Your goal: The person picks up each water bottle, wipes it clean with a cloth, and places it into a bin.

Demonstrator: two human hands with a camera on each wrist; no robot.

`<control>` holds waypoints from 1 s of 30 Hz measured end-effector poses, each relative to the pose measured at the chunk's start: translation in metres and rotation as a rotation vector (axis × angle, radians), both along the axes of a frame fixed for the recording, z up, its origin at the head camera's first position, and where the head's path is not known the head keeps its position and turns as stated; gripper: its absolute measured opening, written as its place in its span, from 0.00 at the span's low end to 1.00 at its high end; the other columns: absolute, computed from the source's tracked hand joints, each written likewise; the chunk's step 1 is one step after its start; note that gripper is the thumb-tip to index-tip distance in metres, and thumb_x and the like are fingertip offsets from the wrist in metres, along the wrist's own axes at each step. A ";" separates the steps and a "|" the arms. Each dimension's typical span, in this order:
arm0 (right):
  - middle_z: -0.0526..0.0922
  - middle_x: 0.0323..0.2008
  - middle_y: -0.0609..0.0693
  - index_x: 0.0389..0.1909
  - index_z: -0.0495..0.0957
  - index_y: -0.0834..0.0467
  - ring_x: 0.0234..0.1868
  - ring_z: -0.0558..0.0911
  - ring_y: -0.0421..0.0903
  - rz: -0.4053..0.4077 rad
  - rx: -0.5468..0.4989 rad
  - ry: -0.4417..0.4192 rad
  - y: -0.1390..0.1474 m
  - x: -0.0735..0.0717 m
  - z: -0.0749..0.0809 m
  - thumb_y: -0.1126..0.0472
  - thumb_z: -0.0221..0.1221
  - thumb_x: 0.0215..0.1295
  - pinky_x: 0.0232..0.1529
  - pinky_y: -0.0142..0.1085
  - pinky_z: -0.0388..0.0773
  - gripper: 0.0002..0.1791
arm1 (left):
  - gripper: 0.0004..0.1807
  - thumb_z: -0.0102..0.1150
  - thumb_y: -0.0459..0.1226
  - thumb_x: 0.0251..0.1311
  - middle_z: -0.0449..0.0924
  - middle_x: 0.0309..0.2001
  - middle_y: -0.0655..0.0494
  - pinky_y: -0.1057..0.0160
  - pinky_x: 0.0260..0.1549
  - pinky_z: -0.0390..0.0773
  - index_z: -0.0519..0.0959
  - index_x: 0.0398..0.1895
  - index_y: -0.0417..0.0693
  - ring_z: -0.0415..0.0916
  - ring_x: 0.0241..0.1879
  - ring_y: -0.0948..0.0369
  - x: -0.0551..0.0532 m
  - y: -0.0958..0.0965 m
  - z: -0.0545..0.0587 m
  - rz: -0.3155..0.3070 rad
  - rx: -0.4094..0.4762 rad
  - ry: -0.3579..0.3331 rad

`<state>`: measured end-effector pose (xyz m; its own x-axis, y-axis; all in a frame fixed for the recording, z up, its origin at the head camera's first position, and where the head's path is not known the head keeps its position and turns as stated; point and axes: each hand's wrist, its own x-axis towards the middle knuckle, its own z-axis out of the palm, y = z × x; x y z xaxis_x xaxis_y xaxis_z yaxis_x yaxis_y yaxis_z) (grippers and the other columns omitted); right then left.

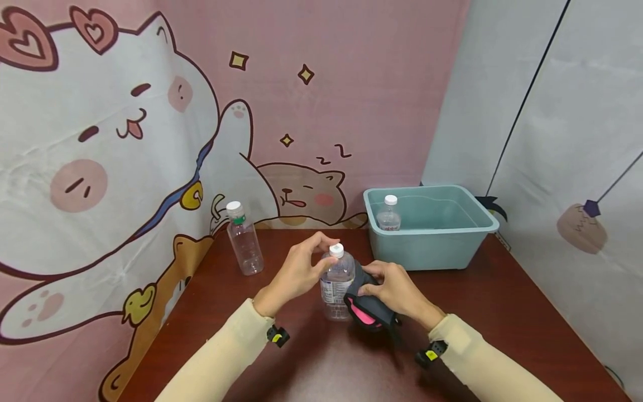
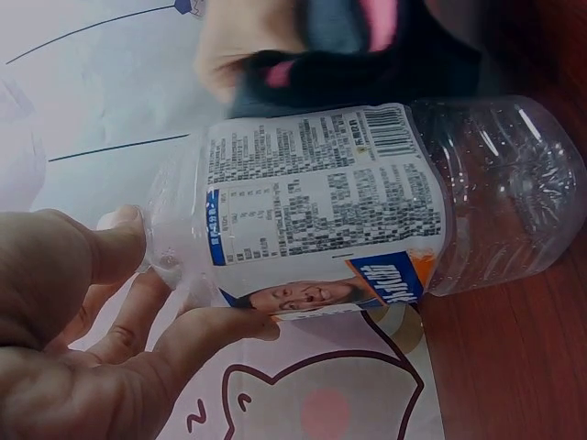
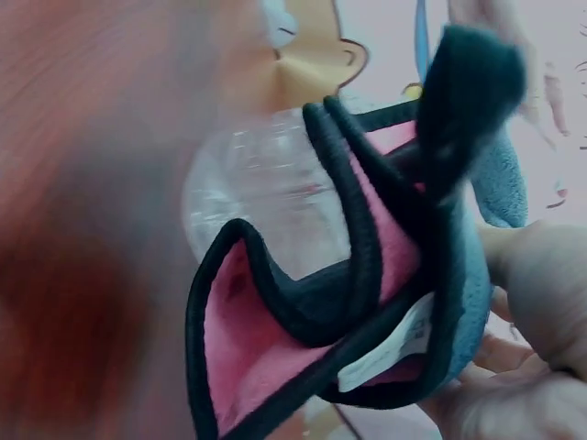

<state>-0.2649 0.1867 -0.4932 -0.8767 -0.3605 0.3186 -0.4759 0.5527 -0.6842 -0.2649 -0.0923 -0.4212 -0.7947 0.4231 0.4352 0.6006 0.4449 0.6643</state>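
Note:
A clear plastic bottle (image 1: 337, 273) with a white cap and a printed label (image 2: 321, 183) stands upright on the table. My left hand (image 1: 298, 271) curls its thumb and fingers around the bottle's neck, just below the cap. Against the bottle's right side is a grey cloth piece (image 3: 463, 275), folded and pouch-like, with pink lining, black edging and a small white tag. My right hand (image 1: 397, 286) grips this cloth at its upper part. In the right wrist view the cloth covers part of the bottle.
Behind and left stands another clear bottle (image 1: 246, 245) with a white cap. A blue-green bin (image 1: 427, 251) sits at the back right, holding a capped bottle (image 1: 389, 215). Cartoon-printed sheets (image 1: 382, 84) rise behind the dark red table (image 1: 296, 357).

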 end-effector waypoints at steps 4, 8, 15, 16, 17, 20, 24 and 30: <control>0.95 0.54 0.50 0.67 0.92 0.58 0.48 0.90 0.42 -0.003 -0.047 0.040 -0.001 0.001 0.015 0.62 0.85 0.66 0.50 0.30 0.91 0.28 | 0.23 0.78 0.33 0.75 0.93 0.55 0.50 0.43 0.69 0.91 0.83 0.70 0.49 0.92 0.64 0.49 -0.001 -0.001 0.000 -0.008 0.004 0.006; 0.95 0.52 0.50 0.68 0.91 0.59 0.46 0.89 0.42 -0.001 -0.070 0.082 -0.001 0.001 0.024 0.59 0.85 0.67 0.49 0.31 0.91 0.29 | 0.23 0.78 0.33 0.76 0.93 0.55 0.51 0.43 0.68 0.91 0.84 0.70 0.49 0.92 0.64 0.49 -0.002 -0.003 -0.001 -0.008 0.008 -0.001; 0.93 0.51 0.49 0.69 0.92 0.54 0.45 0.86 0.42 -0.030 -0.092 0.120 -0.008 0.002 0.040 0.55 0.84 0.66 0.43 0.30 0.85 0.30 | 0.21 0.78 0.34 0.76 0.94 0.53 0.53 0.42 0.69 0.91 0.85 0.68 0.52 0.93 0.65 0.49 -0.002 -0.003 -0.002 -0.002 0.012 0.002; 0.93 0.51 0.48 0.69 0.92 0.53 0.45 0.86 0.42 -0.037 -0.095 0.123 -0.010 0.002 0.043 0.54 0.84 0.66 0.43 0.29 0.84 0.30 | 0.21 0.78 0.34 0.76 0.94 0.53 0.53 0.42 0.69 0.91 0.85 0.68 0.52 0.93 0.65 0.49 -0.002 -0.003 -0.001 -0.003 0.013 0.002; 0.93 0.52 0.48 0.69 0.92 0.53 0.46 0.86 0.43 -0.040 -0.095 0.130 -0.011 0.001 0.045 0.54 0.84 0.66 0.44 0.30 0.84 0.30 | 0.21 0.78 0.34 0.75 0.95 0.53 0.53 0.41 0.70 0.90 0.85 0.67 0.52 0.93 0.65 0.48 -0.003 -0.003 -0.001 -0.003 0.013 0.003; 0.93 0.55 0.48 0.68 0.93 0.52 0.47 0.86 0.44 -0.043 -0.101 0.128 -0.015 0.000 0.050 0.52 0.84 0.68 0.43 0.30 0.83 0.29 | 0.21 0.78 0.32 0.75 0.95 0.53 0.51 0.38 0.72 0.88 0.86 0.67 0.51 0.93 0.65 0.46 -0.003 -0.003 -0.001 -0.008 0.017 0.002; 0.92 0.58 0.50 0.67 0.93 0.54 0.48 0.85 0.46 -0.035 -0.101 0.104 -0.018 -0.001 0.054 0.53 0.83 0.69 0.43 0.30 0.83 0.27 | 0.21 0.78 0.32 0.75 0.95 0.52 0.50 0.37 0.73 0.87 0.86 0.67 0.52 0.93 0.65 0.46 -0.004 -0.003 0.000 -0.009 0.015 -0.002; 0.92 0.59 0.51 0.67 0.92 0.57 0.50 0.86 0.46 -0.019 -0.060 0.100 -0.019 -0.001 0.057 0.54 0.82 0.71 0.45 0.31 0.86 0.27 | 0.22 0.79 0.33 0.74 0.95 0.52 0.52 0.39 0.74 0.88 0.86 0.67 0.53 0.93 0.65 0.48 -0.004 -0.002 -0.001 0.007 0.011 -0.006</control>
